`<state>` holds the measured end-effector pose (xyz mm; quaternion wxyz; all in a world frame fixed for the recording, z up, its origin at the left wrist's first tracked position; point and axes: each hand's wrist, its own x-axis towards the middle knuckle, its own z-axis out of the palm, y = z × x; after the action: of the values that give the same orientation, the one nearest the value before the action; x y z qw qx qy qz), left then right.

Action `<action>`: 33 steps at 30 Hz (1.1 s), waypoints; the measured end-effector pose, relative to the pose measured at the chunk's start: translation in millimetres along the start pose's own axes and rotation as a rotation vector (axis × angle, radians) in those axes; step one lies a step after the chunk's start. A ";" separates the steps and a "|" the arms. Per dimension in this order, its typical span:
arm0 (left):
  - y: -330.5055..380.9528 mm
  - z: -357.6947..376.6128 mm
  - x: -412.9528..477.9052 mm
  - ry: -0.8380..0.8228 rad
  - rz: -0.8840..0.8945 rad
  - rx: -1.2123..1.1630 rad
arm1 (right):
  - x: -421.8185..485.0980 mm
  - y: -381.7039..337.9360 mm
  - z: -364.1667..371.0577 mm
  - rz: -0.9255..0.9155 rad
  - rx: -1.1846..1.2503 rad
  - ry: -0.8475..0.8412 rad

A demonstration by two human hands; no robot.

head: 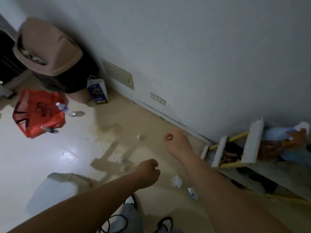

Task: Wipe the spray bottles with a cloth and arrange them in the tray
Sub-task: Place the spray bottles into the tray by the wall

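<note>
Both of your hands are out in front of you, over the floor [50, 157]. Your right hand [175, 140] has its fingers curled in, thumb on finger, and I see nothing in it. Your left hand [149, 171] is curled in too and holds nothing. It is nearer to you and a bit to the left of the right one.

I can see no spray bottle for sure, and no cloth or tray. At the far right edge there is a blurry pale blue thing [279, 133] with a white top. It sits by a white rack [252, 143] with yellow bars, low against the wall. It might be a spray bottle, but it is too blurry to tell, and I cannot tell which way it lies. It is well to the right of both hands. Your right hand is the nearer one, so I think that hand should go there. The water bottle [67, 110] on the red bag [37, 115], far to the left, is not what you want.
</note>
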<state>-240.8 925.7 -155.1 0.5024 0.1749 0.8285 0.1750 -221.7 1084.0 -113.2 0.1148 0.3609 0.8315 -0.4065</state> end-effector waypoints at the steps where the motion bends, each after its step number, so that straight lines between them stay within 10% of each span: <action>1: -16.4 4.9 4.6 0.013 -0.035 -0.034 | 5.7 -0.3 15.4 0.000 0.024 -0.043; 16: -258.5 60.1 255.5 0.193 -0.236 -0.043 | 192.4 99.1 306.1 0.004 0.154 -0.220; 26: -394.0 94.9 434.5 -0.154 -0.009 0.636 | 310.9 210.6 512.6 -0.077 0.095 -0.336; 33: -456.7 136.9 479.5 -0.044 0.009 0.762 | 318.1 283.6 560.7 -0.052 -0.495 -0.559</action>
<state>-378.5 763.8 -797.0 0.4182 0.3567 0.8223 -0.1471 -309.3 935.6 -796.1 0.4109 0.1762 0.8500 -0.2787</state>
